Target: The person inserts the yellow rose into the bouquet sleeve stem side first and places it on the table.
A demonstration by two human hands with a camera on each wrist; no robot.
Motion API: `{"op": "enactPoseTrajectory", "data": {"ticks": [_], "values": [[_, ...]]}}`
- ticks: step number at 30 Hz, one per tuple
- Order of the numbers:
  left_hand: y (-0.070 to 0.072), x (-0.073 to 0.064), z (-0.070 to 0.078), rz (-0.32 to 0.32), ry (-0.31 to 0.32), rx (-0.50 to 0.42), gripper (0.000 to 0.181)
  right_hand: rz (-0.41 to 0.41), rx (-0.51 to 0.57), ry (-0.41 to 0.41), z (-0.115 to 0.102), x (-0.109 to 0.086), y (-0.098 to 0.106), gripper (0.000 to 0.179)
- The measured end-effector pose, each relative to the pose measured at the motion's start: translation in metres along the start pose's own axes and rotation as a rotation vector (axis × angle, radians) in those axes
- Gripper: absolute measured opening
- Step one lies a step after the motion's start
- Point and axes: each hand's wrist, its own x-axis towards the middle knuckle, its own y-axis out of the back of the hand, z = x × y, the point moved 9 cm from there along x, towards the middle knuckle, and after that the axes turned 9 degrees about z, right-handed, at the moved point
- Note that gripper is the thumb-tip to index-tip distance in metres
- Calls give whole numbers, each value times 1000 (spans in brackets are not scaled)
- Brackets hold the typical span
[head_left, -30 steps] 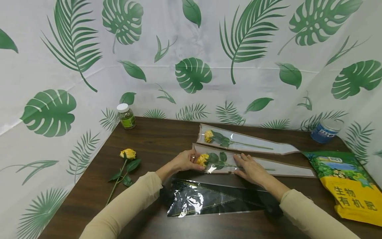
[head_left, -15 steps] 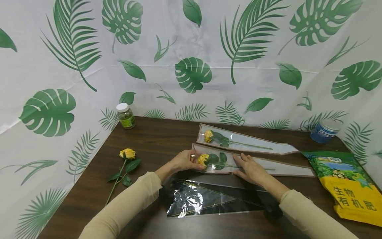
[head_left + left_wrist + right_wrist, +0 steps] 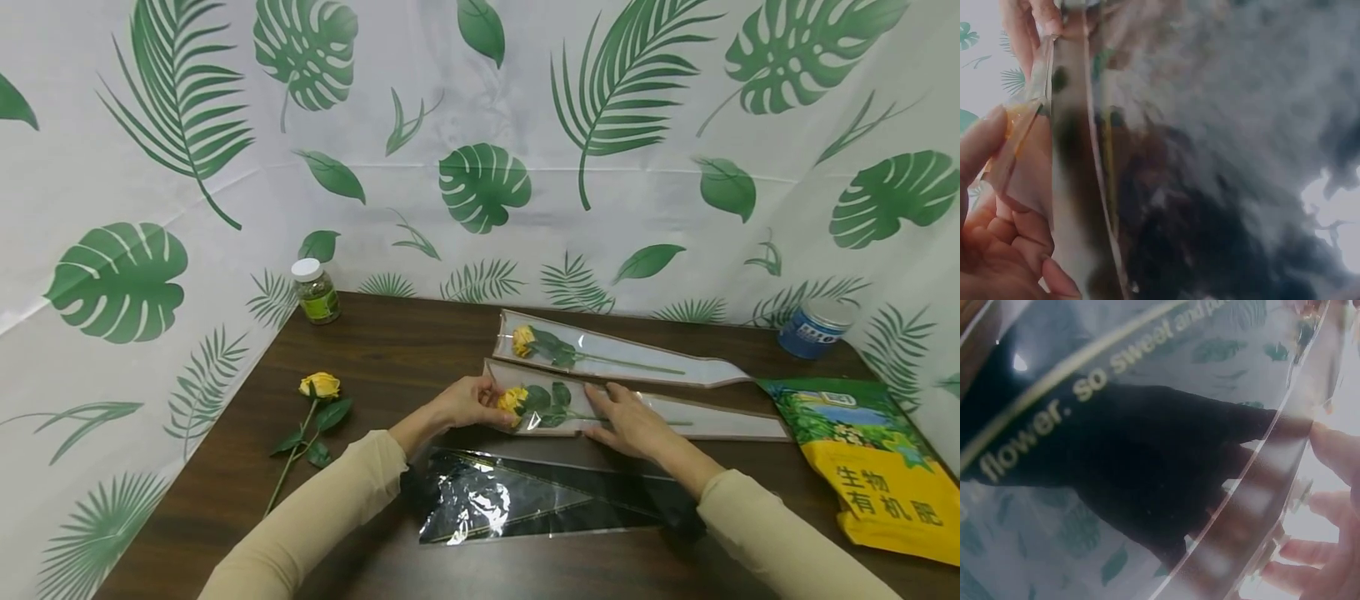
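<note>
In the head view a clear flower sleeve (image 3: 723, 427) with a pale backing lies across the middle of the table. A yellow rose (image 3: 513, 401) with green leaves is inside, its head at the wide left end. There my left hand (image 3: 467, 403) pinches the sleeve's edge between thumb and fingers, as the left wrist view shows with the sleeve edge (image 3: 1021, 140) in the grip. My right hand (image 3: 632, 423) rests on the sleeve over the stem, fingers spread. Behind it lies a second sleeve (image 3: 645, 348) holding another yellow rose (image 3: 522, 341).
Black sleeves (image 3: 525, 500) with glossy film lie nearest me, under my forearms. A loose yellow rose (image 3: 320, 386) lies at left. A white-lidded jar (image 3: 318, 293) stands at back left, a blue tin (image 3: 816, 329) at back right. A yellow-green fertiliser bag (image 3: 877, 475) lies right.
The rose head beside my left hand has shifted slightly right inside the sleeve. Both hands stay in nearly the same places.
</note>
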Motion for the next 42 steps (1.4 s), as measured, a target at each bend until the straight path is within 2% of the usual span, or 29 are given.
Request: {"op": "enactPoseTrajectory", "data": {"ticks": [5,7,12,15,18,19,21,22,24,31,33,38,40,42], "values": [[-6,-2,1,-54,-7,21,28,-36,10,-20,0,0,-1,65],[-6,-3,3,-49,-17,42,27,-57,15,-27,1,0,-3,65],[2,-1,5,40,-53,111,30,-83,0,-39,2,1,-4,68],[7,0,5,83,-48,76,31,-100,-10,-68,3,1,-5,69],[10,1,3,113,-30,41,18,-109,-29,-92,4,1,-4,71],[10,1,3,116,-24,34,22,-110,-35,-100,4,1,-4,71],[10,1,1,113,-10,21,34,-105,-44,-107,4,0,-3,72],[10,1,0,111,0,18,34,-101,-49,-105,5,0,-3,72],[10,1,-2,98,9,10,22,-102,-50,-107,5,-1,-4,72],[8,-2,-3,32,6,45,27,-104,-64,-127,12,-4,-6,73],[11,-4,-4,32,8,76,29,-107,-63,-130,12,-4,-6,74],[25,-14,-11,46,33,83,39,-132,-48,-137,12,-5,-8,78],[36,-21,-14,73,36,66,43,-128,-48,-137,12,-6,-6,80],[48,-30,-18,111,36,70,43,-88,-51,-117,10,-6,2,81]]}}
